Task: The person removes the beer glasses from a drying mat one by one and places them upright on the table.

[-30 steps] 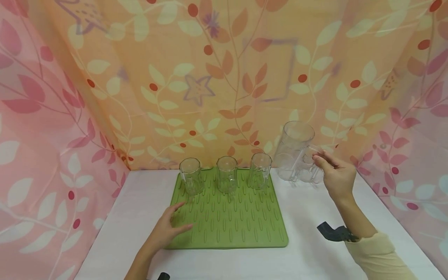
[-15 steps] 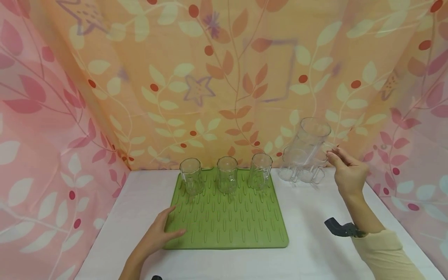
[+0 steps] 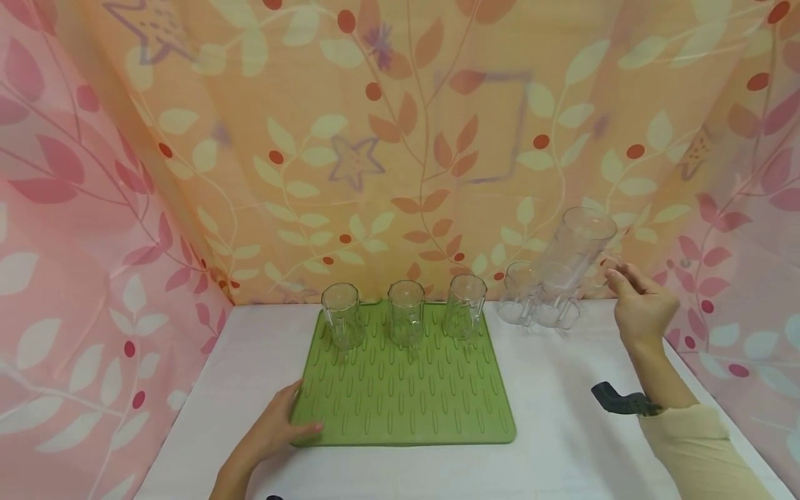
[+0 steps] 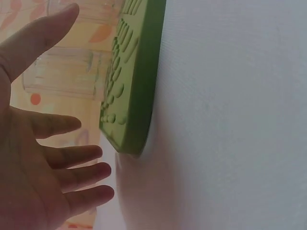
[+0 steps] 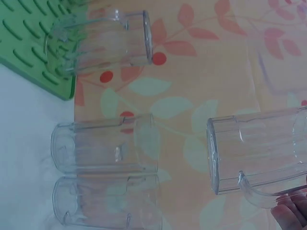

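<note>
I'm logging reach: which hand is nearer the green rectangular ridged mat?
Left hand, beside the near left corner of the green mat; the right hand is off to its right, holding a transparent cylindrical mug.

A clear, see-through cylindrical mug [image 3: 581,244] is held by its handle, mouth up, above the white counter [image 3: 550,389]. Three matching clear mugs [image 3: 406,314] stand upright along the far side of a rectangular green ridged mat [image 3: 406,396]; two more clear mugs [image 5: 105,145] stand upright to its right.

Mat [image 3: 406,399] passable in front; three mugs [image 3: 406,316] block rear.
</note>
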Available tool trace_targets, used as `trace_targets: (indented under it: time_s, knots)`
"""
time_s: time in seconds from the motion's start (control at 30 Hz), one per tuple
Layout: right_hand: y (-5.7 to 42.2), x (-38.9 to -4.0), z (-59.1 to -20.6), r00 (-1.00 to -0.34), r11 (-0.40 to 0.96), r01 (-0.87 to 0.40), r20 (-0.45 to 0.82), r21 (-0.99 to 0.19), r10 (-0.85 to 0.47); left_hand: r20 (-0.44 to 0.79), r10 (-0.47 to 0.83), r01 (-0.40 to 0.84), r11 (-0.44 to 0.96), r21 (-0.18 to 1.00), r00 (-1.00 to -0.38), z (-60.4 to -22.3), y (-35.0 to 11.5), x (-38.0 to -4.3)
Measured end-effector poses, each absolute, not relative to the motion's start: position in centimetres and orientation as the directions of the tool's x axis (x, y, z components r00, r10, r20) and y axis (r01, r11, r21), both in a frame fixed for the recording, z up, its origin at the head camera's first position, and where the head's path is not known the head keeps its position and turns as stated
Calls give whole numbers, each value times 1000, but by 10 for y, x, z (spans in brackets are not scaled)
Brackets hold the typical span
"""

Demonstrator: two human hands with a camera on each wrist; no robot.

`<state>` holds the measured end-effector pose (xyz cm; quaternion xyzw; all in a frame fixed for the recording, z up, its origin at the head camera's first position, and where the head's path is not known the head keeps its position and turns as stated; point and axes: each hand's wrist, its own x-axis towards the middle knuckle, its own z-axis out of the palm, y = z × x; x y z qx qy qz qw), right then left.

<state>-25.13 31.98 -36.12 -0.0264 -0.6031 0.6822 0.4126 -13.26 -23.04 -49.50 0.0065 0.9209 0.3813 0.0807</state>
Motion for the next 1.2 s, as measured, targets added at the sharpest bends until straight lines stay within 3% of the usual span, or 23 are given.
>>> trace_targets:
  time_s: [0.17, 0.4, 0.57, 0.87, 1.07, 1.2]
  knots:
    - [331, -254, -366, -633, 177, -468, 468, -866, 616, -162, 72, -58, 731, 680, -984, -499, -232, -134]
    - [344, -259, -370, -619, 153, -487, 463, -860, 634, -185, 62, -72, 765, 640, -981, -502, -232, -136]
    - [355, -259, -371, -622, 212, -405, 438, -890, 649, -204, 72, -76, 771, 633, -976, -501, -231, -135]
    - [369, -264, -370, -611, 124, -373, 344, -919, 713, -202, 111, -38, 788, 615, -973, -501, -230, -138]
    - [382, -269, -379, -550, 234, -319, 380, -918, 744, -181, 124, -12, 793, 609, -976, -503, -231, -137]
    - [389, -271, -384, -528, 218, -321, 365, -922, 767, -178, 126, -10, 790, 613, -976, -503, -232, -135]
